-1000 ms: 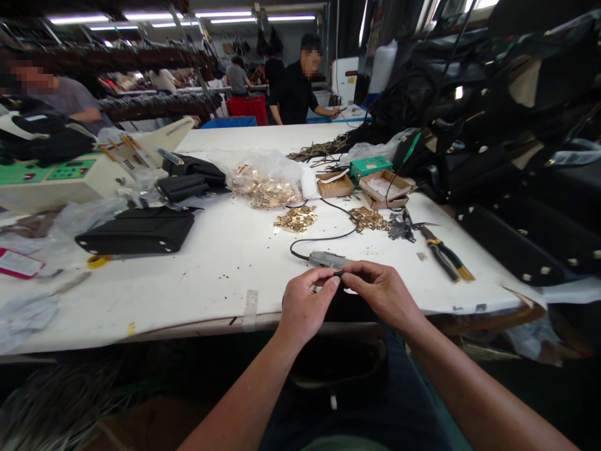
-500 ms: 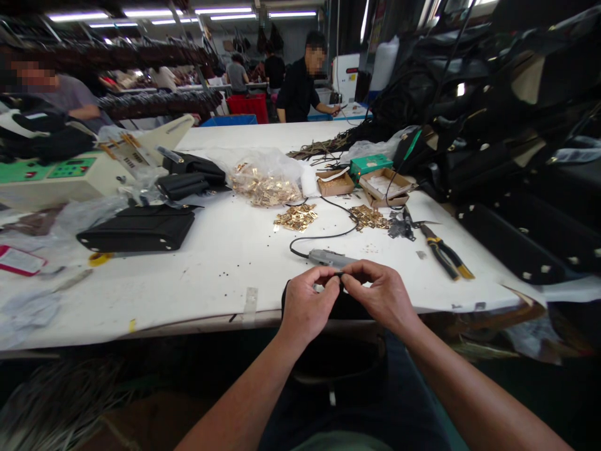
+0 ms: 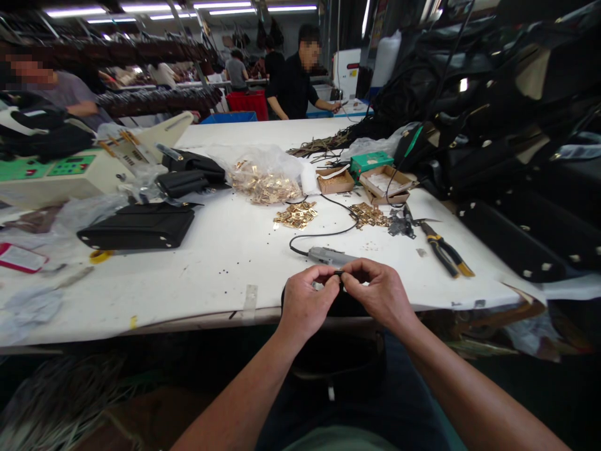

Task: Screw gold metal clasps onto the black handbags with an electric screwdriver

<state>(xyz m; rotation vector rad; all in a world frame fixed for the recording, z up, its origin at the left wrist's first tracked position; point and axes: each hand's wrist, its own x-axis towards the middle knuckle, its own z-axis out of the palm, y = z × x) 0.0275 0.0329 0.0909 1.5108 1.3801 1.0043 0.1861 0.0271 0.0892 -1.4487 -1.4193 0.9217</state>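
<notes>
- A small black piece (image 3: 338, 273) is showing up dark at the near side.
- A white table (image 3: 220, 275) is spreading across the room, speckled with black dots.
- Gold fittings (image 3: 296, 215) are glinting mid-table.
- Pliers (image 3: 446, 258) are showing yellow-and-black handles on the right.
- A black bag (image 3: 136, 227) is lying dark on the left.
- A green box (image 3: 370, 163) is standing out farther right.
- A red crate (image 3: 246, 105) and a blue bin (image 3: 230, 117) are brightening the far side.
</notes>
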